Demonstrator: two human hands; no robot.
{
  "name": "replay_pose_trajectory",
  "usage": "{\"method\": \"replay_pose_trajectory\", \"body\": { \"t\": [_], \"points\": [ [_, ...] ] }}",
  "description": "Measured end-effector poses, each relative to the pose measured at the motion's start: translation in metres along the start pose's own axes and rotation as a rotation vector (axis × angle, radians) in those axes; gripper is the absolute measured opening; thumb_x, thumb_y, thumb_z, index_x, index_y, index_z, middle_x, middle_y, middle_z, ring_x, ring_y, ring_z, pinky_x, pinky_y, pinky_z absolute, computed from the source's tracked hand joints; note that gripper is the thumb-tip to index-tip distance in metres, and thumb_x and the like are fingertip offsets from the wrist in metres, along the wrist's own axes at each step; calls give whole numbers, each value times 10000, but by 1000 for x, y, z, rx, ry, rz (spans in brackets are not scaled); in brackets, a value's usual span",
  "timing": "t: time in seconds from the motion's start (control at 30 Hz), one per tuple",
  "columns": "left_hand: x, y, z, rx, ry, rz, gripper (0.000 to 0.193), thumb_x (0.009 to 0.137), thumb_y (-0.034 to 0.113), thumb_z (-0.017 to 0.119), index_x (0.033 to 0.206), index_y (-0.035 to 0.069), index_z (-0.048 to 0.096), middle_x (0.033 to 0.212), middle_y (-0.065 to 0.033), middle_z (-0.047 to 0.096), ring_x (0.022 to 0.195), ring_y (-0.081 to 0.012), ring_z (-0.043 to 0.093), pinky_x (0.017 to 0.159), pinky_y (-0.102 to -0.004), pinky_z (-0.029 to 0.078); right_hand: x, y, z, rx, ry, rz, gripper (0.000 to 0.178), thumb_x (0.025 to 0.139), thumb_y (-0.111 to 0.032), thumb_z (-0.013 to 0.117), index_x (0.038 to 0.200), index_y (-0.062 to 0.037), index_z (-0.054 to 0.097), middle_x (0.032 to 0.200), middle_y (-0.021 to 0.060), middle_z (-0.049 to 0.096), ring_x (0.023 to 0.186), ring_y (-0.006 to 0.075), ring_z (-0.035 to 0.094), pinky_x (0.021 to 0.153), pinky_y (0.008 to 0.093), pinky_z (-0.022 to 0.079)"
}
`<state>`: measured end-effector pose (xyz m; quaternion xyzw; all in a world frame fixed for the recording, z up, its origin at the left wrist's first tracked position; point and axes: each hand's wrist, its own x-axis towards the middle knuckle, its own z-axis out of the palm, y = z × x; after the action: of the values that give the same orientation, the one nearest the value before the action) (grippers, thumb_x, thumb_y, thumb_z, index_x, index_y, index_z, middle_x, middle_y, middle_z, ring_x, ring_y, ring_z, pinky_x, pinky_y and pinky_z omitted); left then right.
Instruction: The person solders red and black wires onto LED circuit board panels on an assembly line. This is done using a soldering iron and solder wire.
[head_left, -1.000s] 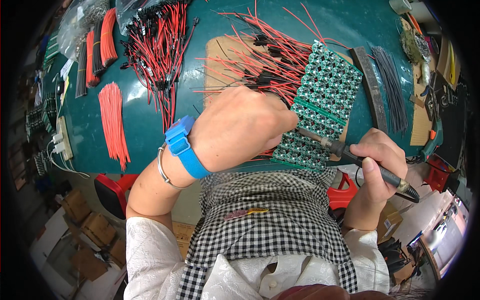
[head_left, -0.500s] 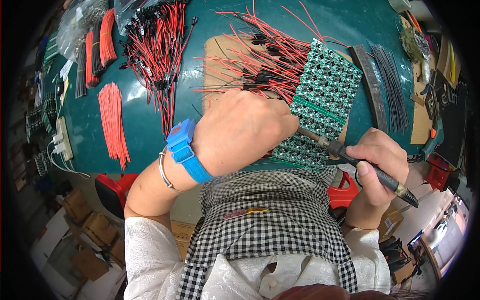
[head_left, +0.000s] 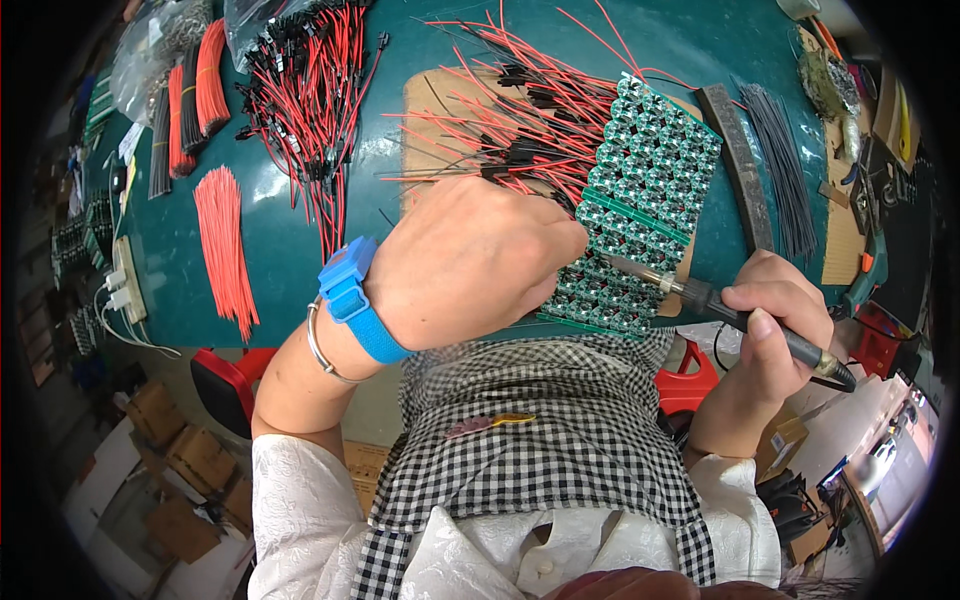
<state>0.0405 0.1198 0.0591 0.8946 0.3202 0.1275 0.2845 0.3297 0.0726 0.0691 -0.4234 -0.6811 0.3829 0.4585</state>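
Observation:
My right hand (head_left: 780, 325) is closed round the handle of a soldering iron (head_left: 715, 300), whose tip points left over a panel of small green circuit boards (head_left: 655, 160). My left hand (head_left: 490, 260) lies at the panel's left edge, fingers pinched; what they hold is hidden behind the hand. On its wrist is a blue strap. Red and black wires with black connectors (head_left: 530, 150) run out leftward from the panel's far part. Under the wires and the panel lies a brown board (head_left: 425, 110).
A dark bar (head_left: 735, 170) lies right of the panel, beside a bundle of dark wires (head_left: 780, 170). To the left are a pile of red-black connector leads (head_left: 315, 110) and a bundle of red wires (head_left: 225, 245). A power strip (head_left: 125, 285) sits at the table's left edge.
The soldering iron and my right hand have shifted to the right and slightly down. My left hand has moved a little left, and the panel has slid slightly left.

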Motion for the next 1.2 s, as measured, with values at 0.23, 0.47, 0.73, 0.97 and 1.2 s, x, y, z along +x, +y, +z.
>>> {"method": "replay_pose_trajectory", "body": {
  "t": [0.23, 0.47, 0.73, 0.97, 1.2],
  "points": [
    [4, 2, -1, -2, -13, -8, 174, 738, 63, 710, 895, 49, 635, 816, -75, 629, 732, -304, 645, 600, -415, 499, 6, -3, 3, -32, -60, 17, 249, 714, -125, 632, 823, 88, 702, 710, 144, 630, 571, 199, 536, 542, 307, 390],
    [4, 0, -3, 48, -14, 21, 157, 740, 67, 717, 874, 51, 637, 847, -76, 642, 743, -309, 648, 612, -411, 514, 10, -7, 13, -67, -71, 18, 230, 694, -109, 649, 828, 67, 712, 699, 133, 639, 574, 208, 553, 543, 315, 410],
    [6, 2, 0, 87, -7, 30, 143, 753, 79, 720, 870, 54, 641, 879, -55, 652, 743, -284, 659, 607, -396, 524, 12, -10, 15, -146, -122, -95, 206, 712, -152, 683, 802, 31, 717, 671, 106, 640, 554, 231, 565, 530, 336, 426],
    [5, -2, -3, 57, -22, 58, 146, 759, 66, 716, 888, 55, 647, 883, -64, 663, 746, -287, 661, 608, -398, 525, 9, -8, 9, -118, -92, -58, 230, 716, -172, 678, 791, 43, 712, 668, 120, 633, 554, 225, 553, 538, 330, 417],
    [3, -3, -6, -9, -45, 3, 228, 769, 45, 710, 995, 39, 677, 888, -94, 697, 763, -309, 675, 629, -406, 535, 3, -3, -2, -8, 29, 2, 284, 723, -192, 642, 790, 77, 699, 688, 135, 619, 575, 198, 527, 544, 308, 375]
  ]
}}
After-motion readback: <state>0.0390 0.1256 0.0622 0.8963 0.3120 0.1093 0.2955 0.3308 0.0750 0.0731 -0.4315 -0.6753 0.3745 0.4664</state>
